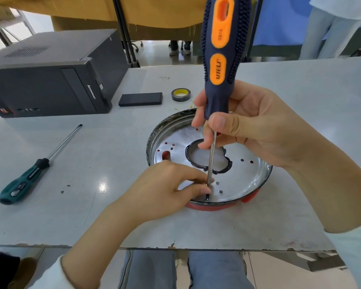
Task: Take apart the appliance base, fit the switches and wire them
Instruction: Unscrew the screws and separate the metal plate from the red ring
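On the desk (300,101), a green screwdriver (32,170) lies at nine o'clock from the round appliance base (208,159). The left hand (165,190) pinches the shaft tip at the base's six o'clock rim. The right hand (248,124) grasps the blue-orange screwdriver (221,59), held upright.

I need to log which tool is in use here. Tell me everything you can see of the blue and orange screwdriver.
The blue and orange screwdriver has a chunky dark blue handle with ribbed grip and orange inserts bearing printed lettering, and a slim bare metal shaft. It stands nearly upright, tip down at the near rim inside the appliance base. The right hand grips the handle's lower end; the left hand pinches near the tip, steadying it.
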Action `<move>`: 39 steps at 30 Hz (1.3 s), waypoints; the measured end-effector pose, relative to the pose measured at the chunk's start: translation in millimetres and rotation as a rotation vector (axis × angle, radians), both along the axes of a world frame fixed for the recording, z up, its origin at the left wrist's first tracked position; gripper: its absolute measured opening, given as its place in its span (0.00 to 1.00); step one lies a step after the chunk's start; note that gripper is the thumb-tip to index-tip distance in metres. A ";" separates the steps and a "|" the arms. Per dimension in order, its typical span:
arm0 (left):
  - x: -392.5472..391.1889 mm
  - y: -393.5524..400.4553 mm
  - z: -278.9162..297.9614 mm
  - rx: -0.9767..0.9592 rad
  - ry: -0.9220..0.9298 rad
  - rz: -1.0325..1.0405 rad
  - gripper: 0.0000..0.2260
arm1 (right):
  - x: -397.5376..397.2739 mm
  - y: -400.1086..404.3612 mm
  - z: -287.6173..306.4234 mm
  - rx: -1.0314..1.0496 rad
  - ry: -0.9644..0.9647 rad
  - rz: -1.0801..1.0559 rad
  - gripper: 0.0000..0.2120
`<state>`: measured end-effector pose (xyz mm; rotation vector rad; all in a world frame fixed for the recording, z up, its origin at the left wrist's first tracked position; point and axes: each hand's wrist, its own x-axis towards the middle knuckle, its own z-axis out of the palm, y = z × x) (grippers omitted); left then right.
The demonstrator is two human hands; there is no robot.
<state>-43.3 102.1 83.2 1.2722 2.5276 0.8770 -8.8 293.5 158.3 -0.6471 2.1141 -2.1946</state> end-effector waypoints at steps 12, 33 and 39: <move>-30.9 -43.0 -3.2 -0.024 0.202 -0.017 0.17 | -17.6 -11.2 -1.0 0.052 0.018 0.033 0.15; -101.6 -40.3 -33.9 0.414 -0.580 0.404 0.30 | -64.9 -38.0 -5.6 -0.028 -0.046 0.191 0.13; -103.4 -33.7 -35.3 0.480 -0.646 0.391 0.30 | -65.8 -37.6 -6.2 0.008 -0.036 0.145 0.11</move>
